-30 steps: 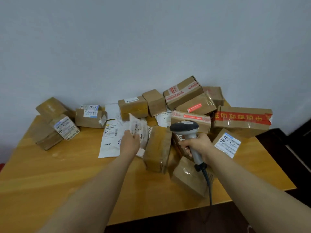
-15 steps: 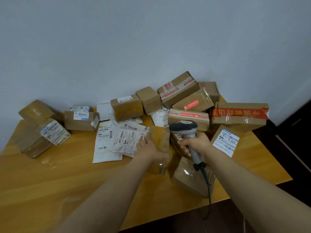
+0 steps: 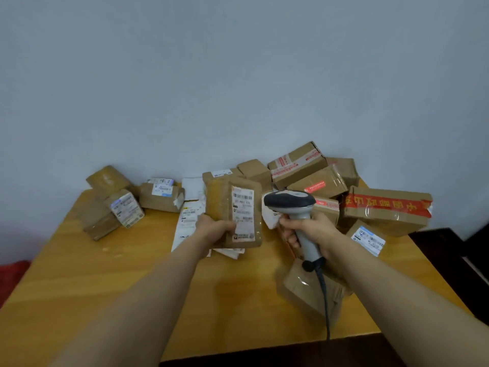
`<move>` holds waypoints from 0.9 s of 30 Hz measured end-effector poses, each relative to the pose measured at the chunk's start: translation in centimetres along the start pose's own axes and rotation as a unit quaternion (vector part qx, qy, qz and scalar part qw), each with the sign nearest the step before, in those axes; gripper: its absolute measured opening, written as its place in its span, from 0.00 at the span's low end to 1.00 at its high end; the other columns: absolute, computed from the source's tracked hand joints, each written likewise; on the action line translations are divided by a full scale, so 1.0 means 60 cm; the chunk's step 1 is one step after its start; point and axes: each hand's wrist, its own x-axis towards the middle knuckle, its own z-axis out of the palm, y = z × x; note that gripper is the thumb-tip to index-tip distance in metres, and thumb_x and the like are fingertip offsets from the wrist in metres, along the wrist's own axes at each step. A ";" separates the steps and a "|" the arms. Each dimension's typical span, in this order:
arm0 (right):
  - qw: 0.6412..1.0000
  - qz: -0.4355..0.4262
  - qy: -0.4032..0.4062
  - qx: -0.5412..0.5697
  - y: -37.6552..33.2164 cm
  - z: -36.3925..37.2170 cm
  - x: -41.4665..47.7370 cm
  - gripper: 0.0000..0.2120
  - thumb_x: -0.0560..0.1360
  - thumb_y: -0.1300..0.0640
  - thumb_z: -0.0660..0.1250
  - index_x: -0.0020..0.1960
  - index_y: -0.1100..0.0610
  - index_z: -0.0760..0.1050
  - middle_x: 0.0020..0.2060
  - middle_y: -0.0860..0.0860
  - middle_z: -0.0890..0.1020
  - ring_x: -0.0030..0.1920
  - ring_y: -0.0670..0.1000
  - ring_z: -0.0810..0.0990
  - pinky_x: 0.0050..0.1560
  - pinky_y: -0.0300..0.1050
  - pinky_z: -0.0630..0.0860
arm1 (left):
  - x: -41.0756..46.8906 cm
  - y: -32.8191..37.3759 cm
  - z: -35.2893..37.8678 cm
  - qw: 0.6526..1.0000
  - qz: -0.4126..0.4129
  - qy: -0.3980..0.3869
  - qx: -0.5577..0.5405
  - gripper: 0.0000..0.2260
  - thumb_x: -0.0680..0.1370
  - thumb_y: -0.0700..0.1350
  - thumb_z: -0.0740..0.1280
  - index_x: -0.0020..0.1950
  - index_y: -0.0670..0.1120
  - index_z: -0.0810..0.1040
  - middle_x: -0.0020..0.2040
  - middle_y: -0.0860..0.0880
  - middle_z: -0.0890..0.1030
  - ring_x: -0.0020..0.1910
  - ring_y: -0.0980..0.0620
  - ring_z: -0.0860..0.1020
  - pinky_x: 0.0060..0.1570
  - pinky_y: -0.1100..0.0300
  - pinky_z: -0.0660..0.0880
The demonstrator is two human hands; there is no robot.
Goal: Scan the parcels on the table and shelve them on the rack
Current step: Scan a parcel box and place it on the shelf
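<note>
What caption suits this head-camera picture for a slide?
Left hand holds a labelled brown parcel beside the barcode scanner gripped in the right hand, over the table.

Brown, seemingly tape-wrapped parcel (image 3: pixel 219 205) held upright, white label (image 3: pixel 243 214) facing out; other parcels (image 3: pixel 386 210) heaped behind.

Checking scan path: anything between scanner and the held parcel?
No. Head view shows only a narrow gap between scanner and parcel; white packet lies behind.

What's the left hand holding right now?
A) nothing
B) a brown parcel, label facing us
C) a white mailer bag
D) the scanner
B: the left hand grips a brown parcel, its white label toward the camera; the scanner is in the right hand.
</note>
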 end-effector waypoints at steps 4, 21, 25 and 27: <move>0.997 -0.061 -0.044 -0.022 -0.035 0.039 -0.043 0.10 0.71 0.55 0.75 0.46 0.59 0.78 0.32 0.54 0.85 0.29 0.48 0.82 0.31 0.39 0.77 | -0.082 0.003 -0.054 0.995 0.010 0.001 -0.095 0.25 0.68 0.33 0.71 0.62 0.41 0.66 0.56 0.42 0.79 0.50 0.45 0.79 0.37 0.55 0.79; 0.948 -0.139 -0.270 -0.094 -0.082 0.218 -0.230 0.10 0.68 0.64 0.76 0.39 0.64 0.74 0.22 0.54 0.73 0.20 0.50 0.68 0.25 0.41 0.71 | -0.355 -0.105 -0.242 0.972 -0.018 0.213 -0.097 0.26 0.67 0.38 0.76 0.62 0.46 0.71 0.58 0.49 0.78 0.57 0.47 0.75 0.52 0.49 0.75; 0.940 -0.154 -0.286 -0.106 -0.090 0.256 -0.254 0.10 0.69 0.67 0.75 0.41 0.63 0.73 0.22 0.54 0.72 0.20 0.49 0.68 0.24 0.41 0.71 | -0.388 -0.129 -0.284 0.963 -0.030 0.245 -0.110 0.17 0.67 0.37 0.75 0.47 0.48 0.70 0.47 0.51 0.76 0.50 0.49 0.74 0.54 0.48 0.75; 0.937 -0.159 -0.292 -0.109 -0.092 0.272 -0.265 0.10 0.68 0.68 0.75 0.41 0.64 0.72 0.22 0.54 0.72 0.19 0.49 0.68 0.25 0.41 0.70 | -0.402 -0.143 -0.306 0.958 -0.046 0.264 -0.103 0.24 0.65 0.38 0.77 0.56 0.45 0.70 0.54 0.47 0.76 0.54 0.47 0.76 0.51 0.48 0.77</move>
